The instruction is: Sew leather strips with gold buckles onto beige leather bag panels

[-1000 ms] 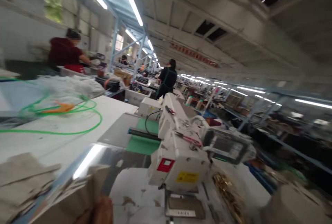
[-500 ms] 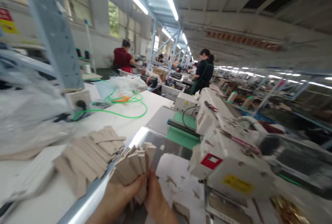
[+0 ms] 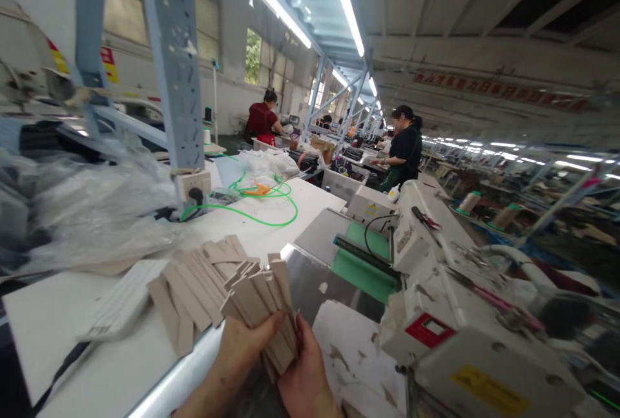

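From the head view, 2 hands on the job: left hand (image 3: 249, 344) clamped round a fanned bundle of beige strips (image 3: 261, 295), thumb across its front, right hand (image 3: 305, 369) gripping its lower right side. The bundle's up above the bench (image 3: 314, 197)! Left of it, loose strips (image 3: 194, 282) lie near a white power strip (image 3: 126, 295); at right, a sewing machine (image 3: 465, 327).

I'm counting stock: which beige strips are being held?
The bundle between the left hand and right hand; the other strips lie fanned on the white table.
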The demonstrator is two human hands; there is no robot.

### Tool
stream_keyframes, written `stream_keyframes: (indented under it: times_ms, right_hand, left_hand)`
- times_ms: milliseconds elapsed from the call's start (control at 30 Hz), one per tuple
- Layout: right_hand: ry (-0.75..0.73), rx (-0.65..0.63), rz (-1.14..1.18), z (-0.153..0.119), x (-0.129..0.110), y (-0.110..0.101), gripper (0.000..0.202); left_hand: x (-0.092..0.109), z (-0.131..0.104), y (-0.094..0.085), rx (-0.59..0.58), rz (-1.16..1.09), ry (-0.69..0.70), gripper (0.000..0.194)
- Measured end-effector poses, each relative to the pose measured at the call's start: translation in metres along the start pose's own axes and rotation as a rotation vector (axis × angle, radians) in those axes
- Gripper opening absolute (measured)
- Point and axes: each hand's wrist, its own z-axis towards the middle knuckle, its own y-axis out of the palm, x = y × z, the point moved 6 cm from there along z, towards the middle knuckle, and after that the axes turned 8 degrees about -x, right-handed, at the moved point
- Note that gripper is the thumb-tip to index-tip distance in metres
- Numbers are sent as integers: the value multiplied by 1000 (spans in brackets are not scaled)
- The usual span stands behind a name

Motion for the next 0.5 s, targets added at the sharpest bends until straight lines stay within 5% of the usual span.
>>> stream_keyframes:
  times_ms: [267,367,500]
  right_hand:
    - [-115,54,-128,-2,-6,-13,47]
    - [-207,25,-295,-2,-18,-12,54]
    - [-234,-46,-473,0,-24,-9,53]
  left_hand:
    - [-7,1,15,-3,-99,-98,32]
    - [-9,29,-18,82,-155,-157,38]
    - [-15,62,-96,228,-92,-209,43]
